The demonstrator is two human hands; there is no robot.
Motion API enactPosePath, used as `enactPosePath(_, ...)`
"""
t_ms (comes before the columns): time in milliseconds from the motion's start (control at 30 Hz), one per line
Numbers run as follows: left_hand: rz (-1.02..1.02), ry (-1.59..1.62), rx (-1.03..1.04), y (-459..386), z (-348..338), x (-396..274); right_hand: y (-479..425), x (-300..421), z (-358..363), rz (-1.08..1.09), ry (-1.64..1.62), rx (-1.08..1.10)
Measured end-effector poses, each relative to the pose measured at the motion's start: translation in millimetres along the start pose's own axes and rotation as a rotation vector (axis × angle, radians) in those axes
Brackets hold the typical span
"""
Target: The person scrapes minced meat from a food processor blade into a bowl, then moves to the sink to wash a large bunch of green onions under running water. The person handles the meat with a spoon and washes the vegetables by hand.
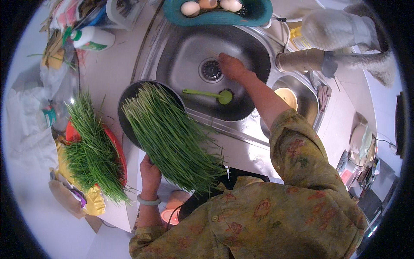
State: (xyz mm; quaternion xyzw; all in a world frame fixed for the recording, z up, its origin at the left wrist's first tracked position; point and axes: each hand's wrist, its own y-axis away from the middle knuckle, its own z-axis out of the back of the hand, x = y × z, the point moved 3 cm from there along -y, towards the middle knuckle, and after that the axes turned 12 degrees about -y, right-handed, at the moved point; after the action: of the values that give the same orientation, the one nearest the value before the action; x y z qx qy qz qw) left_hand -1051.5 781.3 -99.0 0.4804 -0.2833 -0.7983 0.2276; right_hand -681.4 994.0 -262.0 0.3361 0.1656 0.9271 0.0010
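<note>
My left hand [150, 171] is at the lower edge of a dark round bowl [129, 131], its fingers hidden under the bowl and the greens. A large bundle of long green chives [174, 139] lies across the bowl, pale ends toward the sink and tips hanging past its rim. My right hand [231, 66] reaches into the stainless steel sink basin [184, 48], its fingers curled just right of the drain strainer [211, 70]; whether it holds anything cannot be told. Below it in the basin lies a green long-handled scoop or ladle [223, 96].
A red basket [121, 155] heaped with more chives [90, 145] stands left. Eggs [190, 8] sit in a teal tray [220, 22] behind the sink. The small basin at right holds a yellowish bowl [287, 97]. A white bottle [93, 38] lies upper left.
</note>
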Motion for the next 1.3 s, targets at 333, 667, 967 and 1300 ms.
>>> enactPosePath(333, 0.005, 0.025, 0.000, 0, -1, 7, -4, 21, -41, 0.022, 0.071, 0.019)
enactPosePath(667, -0.001, -0.041, -0.039, 0, -2, 2, -17, -14, 23, 0.029, 0.003, -0.075)
enactPosePath(967, -0.007, 0.064, 0.003, -3, -3, 7, -18, -53, 11, -0.062, -0.218, 0.082)
enactPosePath(1300, 0.048, 0.077, -0.002, -2, -2, 6, -22, -17, -18, -0.105, 0.181, 0.033)
